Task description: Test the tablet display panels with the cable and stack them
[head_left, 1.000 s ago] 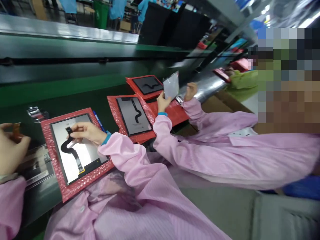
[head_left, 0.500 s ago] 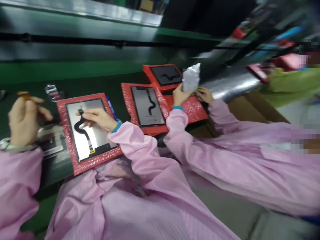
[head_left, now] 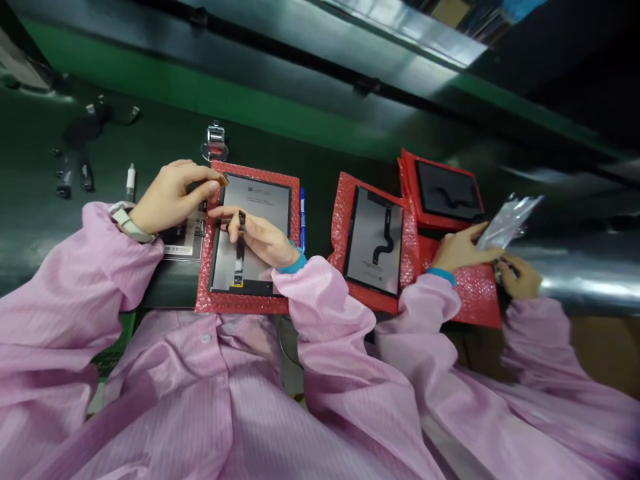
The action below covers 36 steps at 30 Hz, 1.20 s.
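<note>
A grey LCD panel [head_left: 265, 200] lies face down on red bubble wrap [head_left: 204, 287] in front of me. Its black flex cable [head_left: 239, 257] rises from a connector near the bottom edge. My right hand [head_left: 265, 237] is over the panel, its fingers closed on the cable's upper end. Between the thumb and forefinger of my left hand [head_left: 175, 193] is a small orange-brown strip [head_left: 223, 179], held above the panel's upper left corner. Just left of the wrap, partly hidden under my left hand, lies a dark flat piece with a white label [head_left: 179, 250].
A metal tape dispenser [head_left: 216, 141] stands behind the wrap. A blue pen [head_left: 303, 217] lies to its right, a white-capped bottle [head_left: 131, 179] to the left. Right are wrapped panels [head_left: 373, 240] and a co-worker's hands [head_left: 460, 250] with a silvery bag [head_left: 507, 223]. Black cables [head_left: 85, 130] lie far left.
The view has swung left. My left hand has come in from beside the panel to its upper left corner, carrying the strip. My right hand keeps the cable's end.
</note>
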Each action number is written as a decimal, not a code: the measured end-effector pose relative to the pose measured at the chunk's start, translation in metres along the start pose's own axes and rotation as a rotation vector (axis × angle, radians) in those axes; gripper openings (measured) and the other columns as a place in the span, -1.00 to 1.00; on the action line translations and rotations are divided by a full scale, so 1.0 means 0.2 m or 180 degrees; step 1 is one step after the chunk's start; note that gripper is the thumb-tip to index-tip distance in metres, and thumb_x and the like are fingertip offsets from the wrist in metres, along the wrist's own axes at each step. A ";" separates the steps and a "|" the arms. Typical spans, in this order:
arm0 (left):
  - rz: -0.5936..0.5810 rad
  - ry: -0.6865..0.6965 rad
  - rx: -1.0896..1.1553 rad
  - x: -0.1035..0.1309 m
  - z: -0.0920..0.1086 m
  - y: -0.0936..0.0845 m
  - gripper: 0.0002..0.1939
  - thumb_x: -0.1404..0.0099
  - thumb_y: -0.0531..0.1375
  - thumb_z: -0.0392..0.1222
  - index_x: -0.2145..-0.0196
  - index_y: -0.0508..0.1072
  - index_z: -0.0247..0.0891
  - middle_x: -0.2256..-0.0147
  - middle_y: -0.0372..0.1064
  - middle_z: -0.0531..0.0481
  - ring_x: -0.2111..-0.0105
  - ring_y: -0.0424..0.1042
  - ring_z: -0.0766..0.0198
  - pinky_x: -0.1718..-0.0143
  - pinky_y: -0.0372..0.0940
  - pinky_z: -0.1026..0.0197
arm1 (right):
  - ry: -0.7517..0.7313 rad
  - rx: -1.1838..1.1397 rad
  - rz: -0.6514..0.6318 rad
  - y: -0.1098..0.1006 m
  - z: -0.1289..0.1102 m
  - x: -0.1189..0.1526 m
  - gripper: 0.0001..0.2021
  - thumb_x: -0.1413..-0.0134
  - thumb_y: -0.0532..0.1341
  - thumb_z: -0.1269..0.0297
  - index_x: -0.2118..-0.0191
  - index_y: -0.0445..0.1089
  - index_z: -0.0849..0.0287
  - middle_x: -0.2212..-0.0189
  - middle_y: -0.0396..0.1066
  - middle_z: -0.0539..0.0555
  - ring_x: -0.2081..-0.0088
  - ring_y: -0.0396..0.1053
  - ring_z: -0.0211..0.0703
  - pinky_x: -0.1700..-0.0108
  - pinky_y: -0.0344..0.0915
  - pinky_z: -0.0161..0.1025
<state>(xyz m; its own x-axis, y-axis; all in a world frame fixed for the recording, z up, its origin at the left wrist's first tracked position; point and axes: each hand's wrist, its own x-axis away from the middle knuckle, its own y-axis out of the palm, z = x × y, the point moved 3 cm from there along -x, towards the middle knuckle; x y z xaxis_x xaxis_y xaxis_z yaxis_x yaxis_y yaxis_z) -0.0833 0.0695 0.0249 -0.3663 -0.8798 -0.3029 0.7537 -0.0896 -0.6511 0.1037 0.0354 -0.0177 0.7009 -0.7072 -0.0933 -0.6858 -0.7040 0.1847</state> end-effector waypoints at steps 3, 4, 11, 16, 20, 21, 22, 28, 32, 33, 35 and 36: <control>-0.0209 -0.0014 0.0132 0.00 0.01 0.02 -0.50 -0.34 0.11 0.23 0.50 0.49 -0.21 0.46 0.41 0.01 0.34 0.37 0.19 -0.10 0.20 -0.01 | -0.0016 0.0336 0.0235 -0.02 0.01 0.01 -0.56 -0.17 0.19 -0.13 0.50 0.30 0.15 -0.02 0.38 0.16 -0.03 0.35 -0.04 -0.20 0.28 -0.02; -0.0316 -0.0033 0.0167 0.00 0.02 0.02 -0.54 -0.31 0.13 0.21 0.51 0.48 -0.20 0.46 0.41 0.02 0.34 0.37 0.18 -0.18 0.15 -0.06 | -0.0071 0.0541 0.0368 -0.03 0.02 0.01 -0.60 -0.17 0.19 -0.06 0.52 0.28 0.15 0.00 0.38 0.15 -0.03 0.34 -0.04 -0.21 0.26 -0.01; -0.0741 -0.0100 0.0495 0.03 0.03 0.06 -0.83 -0.12 0.23 -0.14 0.59 0.44 -0.19 0.55 0.29 0.09 0.28 0.40 0.13 -0.34 -0.19 -0.20 | -0.0541 0.2102 0.0808 -0.04 0.01 0.02 -0.85 -0.12 0.16 0.26 0.45 0.34 0.15 0.10 0.46 0.13 0.04 0.33 -0.06 -0.16 0.17 0.01; -0.0743 0.0022 0.0502 0.05 0.04 0.11 -0.82 -0.10 0.22 -0.15 0.61 0.43 -0.20 0.57 0.31 0.06 0.31 0.38 0.11 -0.25 -0.12 -0.23 | -0.0603 0.2256 0.0997 -0.04 0.01 0.02 -0.77 -0.17 0.12 0.24 0.50 0.23 0.13 0.18 0.47 0.10 0.12 0.32 -0.08 -0.05 0.19 -0.05; -0.0646 0.0128 0.0470 0.05 0.03 0.14 -0.77 -0.12 0.20 -0.07 0.60 0.42 -0.20 0.56 0.33 0.04 0.34 0.38 0.13 -0.20 -0.09 -0.20 | -0.0679 0.2287 0.0925 -0.03 0.01 0.02 -0.74 -0.22 0.10 0.24 0.50 0.23 0.14 0.23 0.44 0.09 0.14 0.28 -0.11 -0.04 0.17 -0.06; -0.0649 0.0130 0.0447 0.05 0.02 0.14 -0.77 -0.13 0.19 -0.06 0.60 0.42 -0.20 0.56 0.34 0.04 0.35 0.37 0.13 -0.19 -0.08 -0.18 | -0.0657 0.2309 0.0914 -0.03 0.01 0.02 -0.74 -0.22 0.09 0.24 0.50 0.22 0.14 0.25 0.43 0.09 0.15 0.27 -0.11 -0.03 0.17 -0.06; -0.0671 0.0133 0.0399 0.05 0.02 0.14 -0.76 -0.13 0.19 -0.04 0.59 0.42 -0.20 0.55 0.35 0.03 0.35 0.37 0.12 -0.18 -0.06 -0.17 | -0.0617 0.2340 0.0907 -0.03 0.01 0.02 -0.74 -0.22 0.09 0.24 0.51 0.22 0.14 0.26 0.42 0.09 0.15 0.27 -0.10 -0.03 0.17 -0.06; -0.0730 0.0072 0.0363 0.05 0.03 0.15 -0.78 -0.13 0.20 -0.05 0.58 0.44 -0.19 0.55 0.36 0.03 0.32 0.37 0.10 -0.18 -0.05 -0.19 | -0.0523 0.2440 0.0824 -0.03 0.01 0.02 -0.75 -0.20 0.09 0.27 0.51 0.23 0.14 0.28 0.39 0.08 0.15 0.23 -0.09 -0.02 0.17 -0.03; -0.0673 -0.0031 0.0539 0.05 0.03 0.15 -0.80 -0.11 0.23 -0.09 0.60 0.45 -0.20 0.55 0.35 0.04 0.30 0.39 0.07 -0.19 -0.09 -0.24 | -0.0556 0.2494 0.0757 -0.03 0.01 0.02 -0.75 -0.24 0.09 0.28 0.49 0.24 0.15 0.26 0.38 0.08 0.14 0.22 -0.08 -0.03 0.16 -0.02; -0.0681 -0.0012 0.0531 0.05 0.03 0.15 -0.80 -0.11 0.22 -0.10 0.60 0.45 -0.20 0.55 0.35 0.04 0.31 0.38 0.08 -0.19 -0.09 -0.24 | -0.0570 0.2505 0.0753 -0.03 0.01 0.02 -0.75 -0.24 0.09 0.28 0.49 0.24 0.14 0.26 0.38 0.08 0.14 0.22 -0.08 -0.04 0.16 -0.02; -0.0722 0.0053 0.0500 0.05 0.03 0.15 -0.79 -0.12 0.21 -0.10 0.60 0.45 -0.20 0.54 0.35 0.03 0.33 0.37 0.10 -0.18 -0.09 -0.24 | -0.0613 0.2506 0.0755 -0.02 0.01 0.02 -0.75 -0.24 0.10 0.29 0.49 0.24 0.14 0.27 0.38 0.08 0.14 0.22 -0.09 -0.03 0.16 -0.03; -0.0740 0.0069 0.0503 0.05 0.03 0.15 -0.80 -0.12 0.21 -0.10 0.60 0.44 -0.21 0.54 0.36 0.03 0.34 0.37 0.11 -0.18 -0.09 -0.24 | -0.0628 0.2508 0.0753 -0.02 0.01 0.02 -0.76 -0.24 0.10 0.29 0.49 0.24 0.14 0.27 0.39 0.08 0.14 0.22 -0.09 -0.03 0.16 -0.04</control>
<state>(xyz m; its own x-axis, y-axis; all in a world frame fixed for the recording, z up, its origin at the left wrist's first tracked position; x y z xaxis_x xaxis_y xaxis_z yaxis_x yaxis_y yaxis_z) -0.0611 0.0549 0.0065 -0.5497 -0.8170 -0.1740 0.7232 -0.3612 -0.5887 0.1099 0.0352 -0.0216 0.5248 -0.7886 -0.3205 -0.7977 -0.3242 -0.5085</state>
